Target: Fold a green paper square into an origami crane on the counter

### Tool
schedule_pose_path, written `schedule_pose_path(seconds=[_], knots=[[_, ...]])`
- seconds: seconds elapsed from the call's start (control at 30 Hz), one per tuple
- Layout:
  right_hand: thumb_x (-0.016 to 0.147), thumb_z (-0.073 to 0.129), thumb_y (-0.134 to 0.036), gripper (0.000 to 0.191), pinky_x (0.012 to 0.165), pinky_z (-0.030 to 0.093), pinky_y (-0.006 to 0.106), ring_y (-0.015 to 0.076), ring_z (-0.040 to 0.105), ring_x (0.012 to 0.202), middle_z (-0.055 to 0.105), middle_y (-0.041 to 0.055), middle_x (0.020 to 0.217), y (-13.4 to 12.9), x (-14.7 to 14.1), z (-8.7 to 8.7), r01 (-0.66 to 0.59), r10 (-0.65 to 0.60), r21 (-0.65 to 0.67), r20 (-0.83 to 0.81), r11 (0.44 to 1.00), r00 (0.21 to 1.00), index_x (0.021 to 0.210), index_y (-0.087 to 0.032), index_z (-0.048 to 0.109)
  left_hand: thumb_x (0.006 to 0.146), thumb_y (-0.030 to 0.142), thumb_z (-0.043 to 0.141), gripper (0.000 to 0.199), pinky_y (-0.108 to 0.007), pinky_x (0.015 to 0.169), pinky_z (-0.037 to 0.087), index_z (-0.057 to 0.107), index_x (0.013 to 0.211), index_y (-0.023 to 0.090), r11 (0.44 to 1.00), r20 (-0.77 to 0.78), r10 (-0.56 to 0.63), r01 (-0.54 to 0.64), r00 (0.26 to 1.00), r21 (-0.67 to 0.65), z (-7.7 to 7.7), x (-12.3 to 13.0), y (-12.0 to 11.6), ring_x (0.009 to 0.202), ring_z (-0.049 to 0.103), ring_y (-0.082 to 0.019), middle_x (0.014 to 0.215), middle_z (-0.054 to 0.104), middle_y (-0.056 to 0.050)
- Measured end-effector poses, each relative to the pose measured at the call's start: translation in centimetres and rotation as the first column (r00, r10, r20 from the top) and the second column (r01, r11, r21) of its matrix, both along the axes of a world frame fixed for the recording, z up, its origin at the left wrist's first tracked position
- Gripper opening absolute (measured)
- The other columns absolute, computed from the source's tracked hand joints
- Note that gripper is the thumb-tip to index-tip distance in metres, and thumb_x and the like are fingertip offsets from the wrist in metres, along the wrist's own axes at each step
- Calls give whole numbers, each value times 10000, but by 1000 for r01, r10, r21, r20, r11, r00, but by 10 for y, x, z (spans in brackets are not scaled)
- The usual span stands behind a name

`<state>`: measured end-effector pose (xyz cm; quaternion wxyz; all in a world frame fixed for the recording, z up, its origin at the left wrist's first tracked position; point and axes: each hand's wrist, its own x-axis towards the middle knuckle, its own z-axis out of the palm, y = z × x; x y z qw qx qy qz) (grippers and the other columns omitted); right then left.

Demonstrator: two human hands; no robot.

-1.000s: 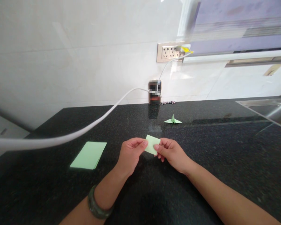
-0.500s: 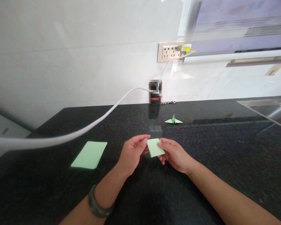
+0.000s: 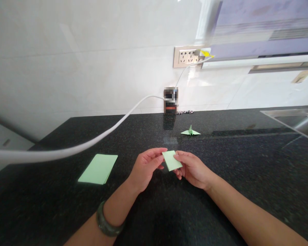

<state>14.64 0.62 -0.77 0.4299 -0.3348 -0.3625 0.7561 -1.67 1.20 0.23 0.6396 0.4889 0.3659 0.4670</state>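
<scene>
A small folded square of light green paper (image 3: 171,162) is held between my two hands, above the black countertop. My right hand (image 3: 193,169) pinches its right side, thumb on top and fingers beneath. At its upper left edge, my left hand (image 3: 147,169) has thumb and fingertips closed on the paper's corner. A green folded paper crane (image 3: 190,132) stands on the counter beyond my hands. Left of them lies a stack of green paper sheets (image 3: 98,169).
A white cable (image 3: 92,144) crosses from the left to a small blurred box (image 3: 170,101) against the wall. Beside the box lies a beaded string (image 3: 186,112). A metal sink (image 3: 297,119) is at the right; sockets (image 3: 187,57) are on the wall.
The folded paper and my left fingertips have shifted slightly to the right, and the paper has turned a little. Both hands stay on it.
</scene>
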Motion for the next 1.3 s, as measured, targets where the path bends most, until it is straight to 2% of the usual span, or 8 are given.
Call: schedule_pose_path(seconds=[0.37,0.57,0.67,0.77,0.8,0.87,0.97,1.3], knots=[[769,535,-306,165,358,357,151,56,451,414,525,-24,573,1,0,-2,6,-7,25,47,1000,999,813,-148,520,681,186,609,241,-227,592,424,633,918,149,999,-55,32,-31,998,18,1,2,1,643,552,-110,775,654,-39],[782,512,-362,235,404,351,167,56,422,432,472,-37,550,2,1,-5,-4,-54,180,315,984,948,683,-153,470,687,249,597,192,-245,600,427,646,837,140,993,-240,120,-111,963,49,-2,2,5,649,572,-138,743,656,-47],[786,491,-424,308,467,392,191,90,481,562,512,0,701,2,4,-5,21,-198,367,452,930,870,944,-159,494,696,266,583,180,-241,587,421,646,815,146,993,-268,113,-103,957,52,-2,0,6,627,571,-135,718,649,-35],[706,590,-434,591,558,427,216,145,513,794,506,66,973,1,7,-4,-4,-292,563,436,826,851,1199,-198,365,699,243,568,156,-227,531,399,649,791,147,999,-304,45,-43,952,13,-1,-1,6,562,547,-121,654,630,-19],[680,623,-419,592,583,428,223,153,508,817,502,68,995,0,7,-4,-37,-299,599,451,800,841,1182,-202,396,698,234,565,147,-223,511,388,650,779,147,1000,-325,17,-16,946,6,-1,-2,6,542,536,-116,635,622,-15],[689,627,-377,381,594,416,229,140,504,750,534,41,886,0,7,-4,-87,-331,627,517,774,789,1006,-189,532,695,223,567,132,-215,487,369,646,766,146,1000,-355,-30,30,934,-5,-2,-2,6,522,523,-109,623,615,-15],[769,545,-331,167,545,389,223,110,470,601,519,-3,663,0,5,-5,-61,-379,607,568,793,730,758,-168,575,683,212,592,180,-225,535,398,632,846,147,996,-301,-81,70,950,-46,-2,-2,5,586,560,-123,709,644,-37],[764,543,-342,181,485,416,228,108,492,524,537,-8,615,2,3,-9,62,-349,503,500,862,793,762,-164,575,730,302,571,221,-234,535,391,650,852,136,990,-252,-123,101,960,-96,-4,-7,7,558,539,-117,689,642,-47]])
